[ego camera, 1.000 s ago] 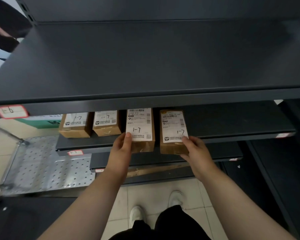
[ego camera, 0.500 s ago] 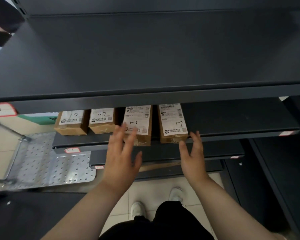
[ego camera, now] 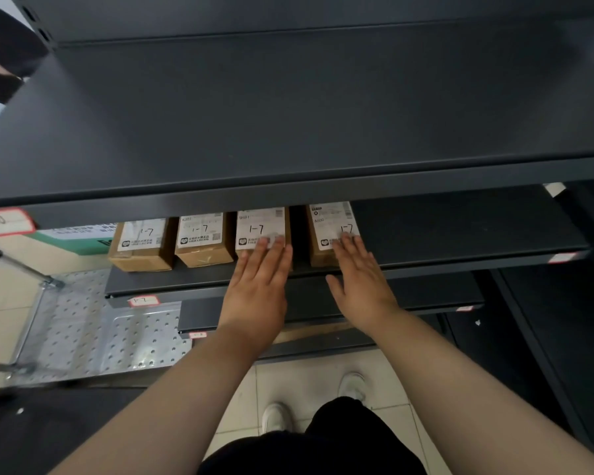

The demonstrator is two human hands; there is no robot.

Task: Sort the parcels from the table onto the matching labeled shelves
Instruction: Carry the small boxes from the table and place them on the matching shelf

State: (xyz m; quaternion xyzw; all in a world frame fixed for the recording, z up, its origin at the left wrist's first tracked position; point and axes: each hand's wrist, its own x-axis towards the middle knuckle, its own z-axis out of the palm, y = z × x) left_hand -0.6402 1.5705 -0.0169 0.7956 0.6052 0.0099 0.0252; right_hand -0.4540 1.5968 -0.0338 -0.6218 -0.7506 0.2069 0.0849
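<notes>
Several brown cardboard parcels with white labels marked 1-7 stand in a row on a dark shelf [ego camera: 460,241] tagged 1-7 [ego camera: 143,300]. My left hand [ego camera: 259,282] lies flat, its straight fingertips touching the front of the third parcel [ego camera: 260,225]. My right hand [ego camera: 359,279] is also flat, with its fingertips on the front of the fourth parcel [ego camera: 330,221]. Left of them stand two more parcels, one [ego camera: 141,243] at the shelf's left end and one [ego camera: 203,240] beside it. The upper shelf hides the parcels' tops.
A wide dark shelf [ego camera: 288,108] tagged 1-6 [ego camera: 6,221] overhangs the parcels. Lower shelves step out below. A perforated metal platform [ego camera: 83,334] stands at the left over the tiled floor. My shoes [ego camera: 275,416] show below.
My hands let go of the two right parcels, drew back with spread fingers, then returned flat so the fingertips touch the parcel fronts. The parcels now sit further back on the shelf.
</notes>
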